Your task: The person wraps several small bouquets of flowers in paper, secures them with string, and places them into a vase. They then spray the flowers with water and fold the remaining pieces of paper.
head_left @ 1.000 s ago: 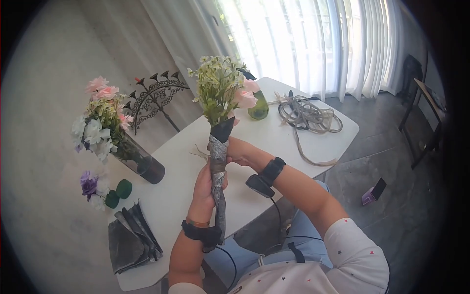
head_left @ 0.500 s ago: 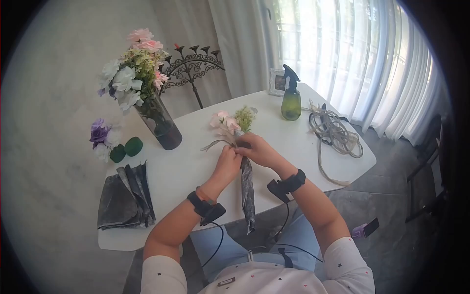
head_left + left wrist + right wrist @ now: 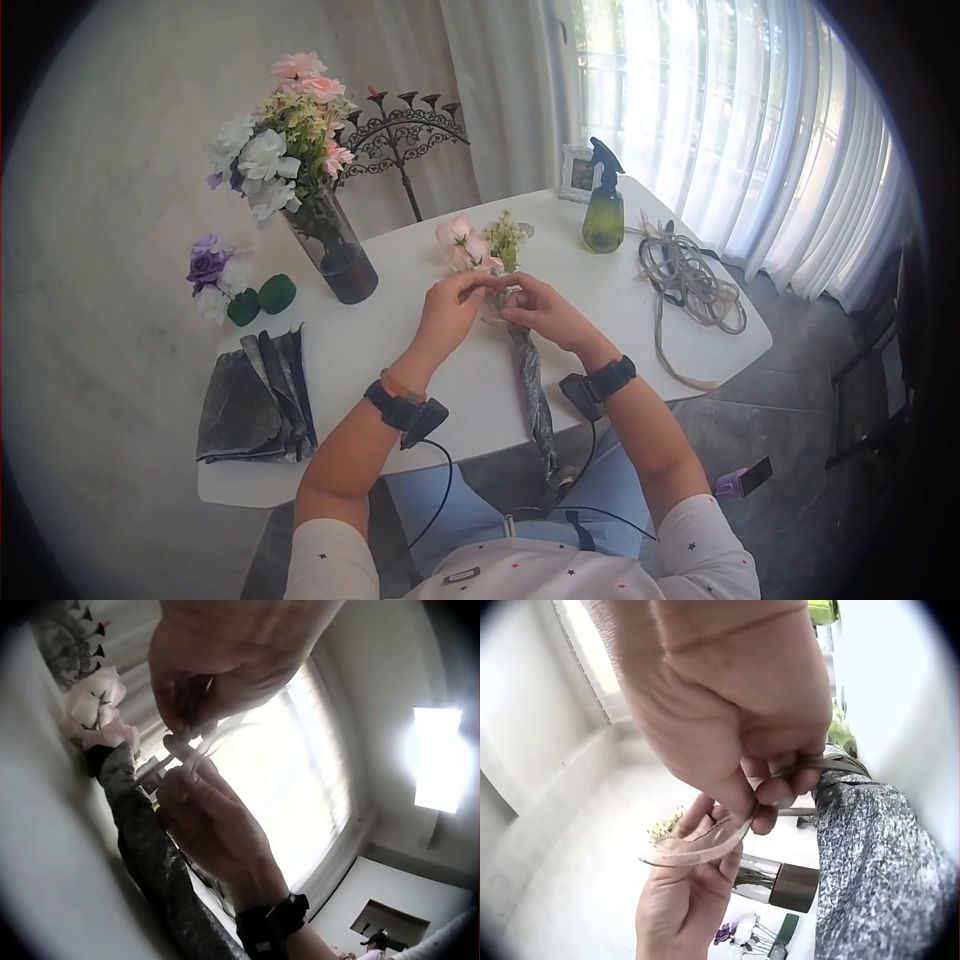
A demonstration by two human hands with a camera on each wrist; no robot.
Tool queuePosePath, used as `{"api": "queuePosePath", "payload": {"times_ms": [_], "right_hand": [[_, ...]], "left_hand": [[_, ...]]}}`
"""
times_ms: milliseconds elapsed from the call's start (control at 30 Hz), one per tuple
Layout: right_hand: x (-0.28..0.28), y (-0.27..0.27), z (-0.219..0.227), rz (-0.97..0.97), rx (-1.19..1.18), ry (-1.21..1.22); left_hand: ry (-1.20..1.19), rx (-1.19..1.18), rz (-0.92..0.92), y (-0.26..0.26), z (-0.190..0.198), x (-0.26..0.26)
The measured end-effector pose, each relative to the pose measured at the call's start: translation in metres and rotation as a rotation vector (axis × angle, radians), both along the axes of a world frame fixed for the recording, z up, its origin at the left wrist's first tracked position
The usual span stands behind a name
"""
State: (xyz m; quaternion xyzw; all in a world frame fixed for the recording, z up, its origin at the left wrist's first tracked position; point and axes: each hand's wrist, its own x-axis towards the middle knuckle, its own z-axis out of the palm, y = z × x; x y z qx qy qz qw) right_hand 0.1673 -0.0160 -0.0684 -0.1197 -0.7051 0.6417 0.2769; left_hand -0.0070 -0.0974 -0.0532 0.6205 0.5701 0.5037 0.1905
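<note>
A slim bouquet wrapped in mottled grey-black paper (image 3: 535,390) lies along the white table (image 3: 640,325), its lower end jutting past the front edge. Pink roses (image 3: 462,243) and pale yellow-green blossoms (image 3: 506,237) show at its far end. Just over the wrap, my left hand (image 3: 447,318) and right hand (image 3: 550,312) meet fingertip to fingertip. Each pinches part of a thin beige ribbon (image 3: 697,857), which crosses between the fingers and loops out in the right wrist view. In that view the ribbon also runs round the wrap's neck.
Back left stands a glass vase (image 3: 340,265) of flowers, with purple and white blooms (image 3: 208,262) and folded dark sheets (image 3: 255,400) nearer. A green spray bottle (image 3: 603,220), picture frame (image 3: 578,172) and coiled ribbon (image 3: 690,275) are on the right. A candelabrum (image 3: 400,145) rises behind.
The bouquet, held up in the left hand at first, was lowered to the table. Both hands went to the ribbon at its neck, and the left has since risen slightly with the strand.
</note>
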Motion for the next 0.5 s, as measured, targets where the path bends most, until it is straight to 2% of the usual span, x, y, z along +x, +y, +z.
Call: {"api": "queuePosePath", "payload": {"times_ms": [33,67,133,167,233,267,333,467,500], "right_hand": [[-0.002,0.000,0.000,0.001,-0.001,-0.003],[-0.004,0.000,-0.001,-0.022,0.013,-0.007],[-0.005,0.001,-0.004,-0.044,0.024,-0.013],[-0.005,0.002,-0.006,-0.094,0.009,-0.035],[-0.005,0.004,-0.009,-0.144,-0.006,-0.057],[-0.005,0.005,-0.011,-0.163,-0.044,-0.020],[-0.004,0.005,-0.012,-0.180,-0.081,0.016],[-0.001,0.003,-0.006,-0.097,-0.093,0.069],[0.001,0.002,-0.005,-0.055,-0.096,0.087]], "left_hand": [[-0.134,-0.008,-0.144,0.000,0.004,0.004],[-0.136,-0.009,-0.143,-0.001,0.006,0.010],[-0.404,0.061,-0.203,-0.004,0.011,0.021],[-0.406,0.060,-0.203,-0.005,0.010,0.023],[0.083,-0.020,0.164,-0.007,0.009,0.025],[0.081,-0.020,0.164,-0.008,0.008,0.022],[-0.054,-0.404,-0.108,-0.007,0.007,0.012],[-0.028,-0.413,-0.090,0.003,-0.006,0.002],[-0.104,-0.432,-0.102,0.008,-0.011,-0.001]]}}
